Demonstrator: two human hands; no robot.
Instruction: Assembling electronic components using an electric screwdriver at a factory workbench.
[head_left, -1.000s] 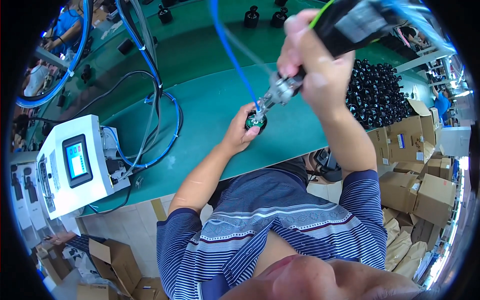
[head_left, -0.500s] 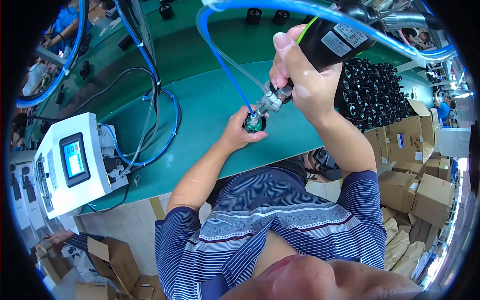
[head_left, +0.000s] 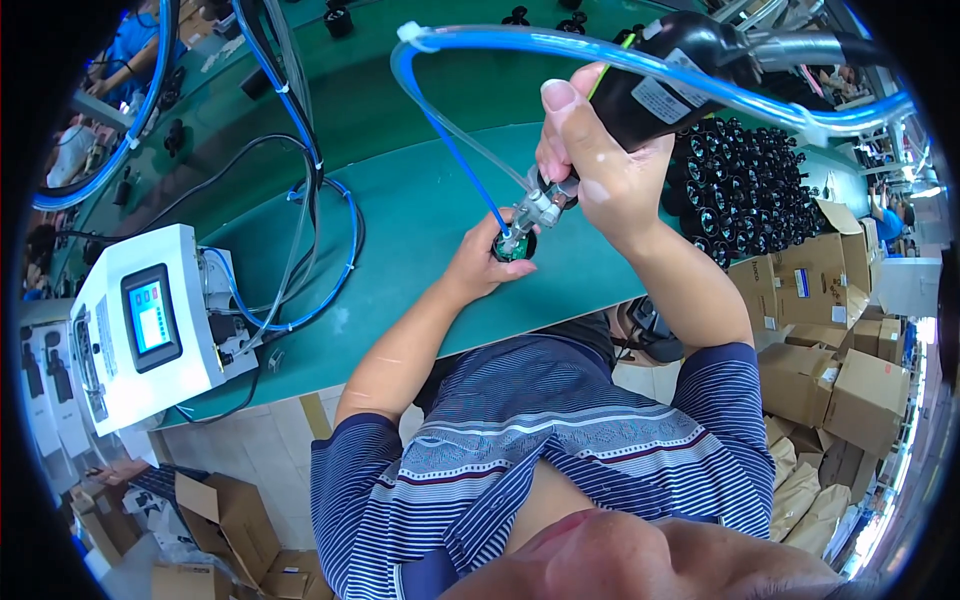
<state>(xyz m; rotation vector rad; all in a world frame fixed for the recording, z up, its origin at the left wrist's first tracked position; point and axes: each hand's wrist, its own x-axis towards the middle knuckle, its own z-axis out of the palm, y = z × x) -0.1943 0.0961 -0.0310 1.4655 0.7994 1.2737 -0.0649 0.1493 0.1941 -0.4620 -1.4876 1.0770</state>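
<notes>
My left hand [head_left: 476, 264] is wrapped round a small round black housing [head_left: 531, 247] with a green circuit board [head_left: 516, 252] inside, held just above the green table. My right hand [head_left: 612, 172] grips a black power screwdriver [head_left: 655, 88] with a metal nose [head_left: 535, 210] at its lower end. That nose reaches down into the housing, its tip over the board; whether it touches a screw is too small to tell. A blue air hose [head_left: 460, 150] and a clear tube run down to the nose.
On the left of the table [head_left: 400, 200] stands a white screw-feeder box [head_left: 145, 330] with a lit screen. Hoses and cables hang beside it. Many black round parts [head_left: 735, 190] are massed at the right, near cardboard boxes [head_left: 800, 275]. Small black parts [head_left: 338, 20] sit along the far green strip.
The screwdriver and my right hand have shifted slightly left, and the hose loop above has dipped. My left hand stays in place. Black parts on the far strip have moved slightly.
</notes>
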